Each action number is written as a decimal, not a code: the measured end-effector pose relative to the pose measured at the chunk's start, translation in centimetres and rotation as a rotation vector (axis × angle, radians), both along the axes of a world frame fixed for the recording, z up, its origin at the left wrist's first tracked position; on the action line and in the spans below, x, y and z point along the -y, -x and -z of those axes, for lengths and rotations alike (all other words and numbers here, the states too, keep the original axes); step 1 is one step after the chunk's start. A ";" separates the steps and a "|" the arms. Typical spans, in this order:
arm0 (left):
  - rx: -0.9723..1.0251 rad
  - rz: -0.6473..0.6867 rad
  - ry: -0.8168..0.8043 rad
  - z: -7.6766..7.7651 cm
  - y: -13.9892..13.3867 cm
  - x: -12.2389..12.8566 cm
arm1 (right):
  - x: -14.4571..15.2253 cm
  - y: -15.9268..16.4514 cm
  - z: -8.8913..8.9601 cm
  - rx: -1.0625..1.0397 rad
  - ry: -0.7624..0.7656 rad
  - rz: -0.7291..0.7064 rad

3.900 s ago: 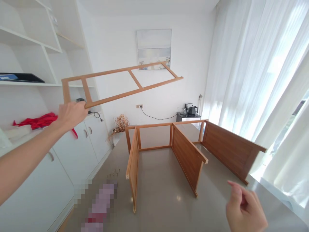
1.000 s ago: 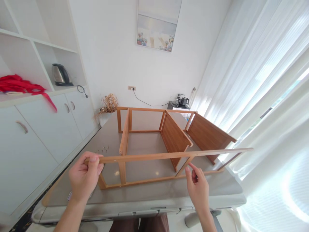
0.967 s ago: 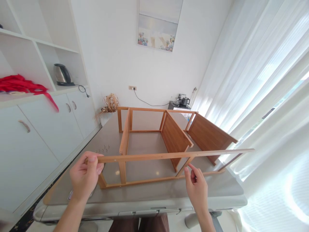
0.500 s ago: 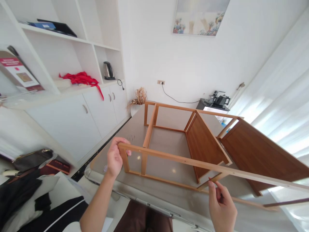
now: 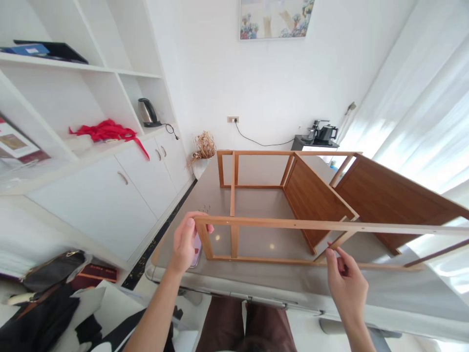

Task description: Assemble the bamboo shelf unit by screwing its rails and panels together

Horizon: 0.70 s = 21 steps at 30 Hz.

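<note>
One left hand (image 5: 183,249), one right hand (image 5: 348,281), fingers (image 5: 331,259) around one frame (image 5: 274,223) near three panels (image 5: 311,198)

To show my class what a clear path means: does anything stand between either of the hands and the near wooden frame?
Nothing visible does. The left hand grips the near wooden frame at its left end; the right hand pinches one of its crossbars.
</note>
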<state>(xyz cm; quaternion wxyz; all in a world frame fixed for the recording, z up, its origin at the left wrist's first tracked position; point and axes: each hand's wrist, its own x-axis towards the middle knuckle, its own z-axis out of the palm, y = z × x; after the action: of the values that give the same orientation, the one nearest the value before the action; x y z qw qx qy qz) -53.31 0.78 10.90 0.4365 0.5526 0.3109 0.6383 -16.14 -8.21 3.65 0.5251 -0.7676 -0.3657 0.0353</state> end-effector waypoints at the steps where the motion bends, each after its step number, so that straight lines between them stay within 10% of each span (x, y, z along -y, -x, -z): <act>1: -0.039 0.010 0.012 0.0 0.4 0.1 | 0.0 0.3 0.0 -0.006 0.007 0.013; 15: -0.195 0.055 0.191 1.2 5.2 -1.4 | -0.4 1.8 0.1 -0.028 0.021 0.083; 21: -0.040 0.116 0.202 1.3 3.1 -0.6 | -0.3 1.7 0.3 -0.056 0.030 0.058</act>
<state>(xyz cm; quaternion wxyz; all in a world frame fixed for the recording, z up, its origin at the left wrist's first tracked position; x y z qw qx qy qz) -56.44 1.34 9.64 0.5197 0.5357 0.3497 0.5662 -17.87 -7.90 3.36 0.5243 -0.7845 -0.3278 0.0473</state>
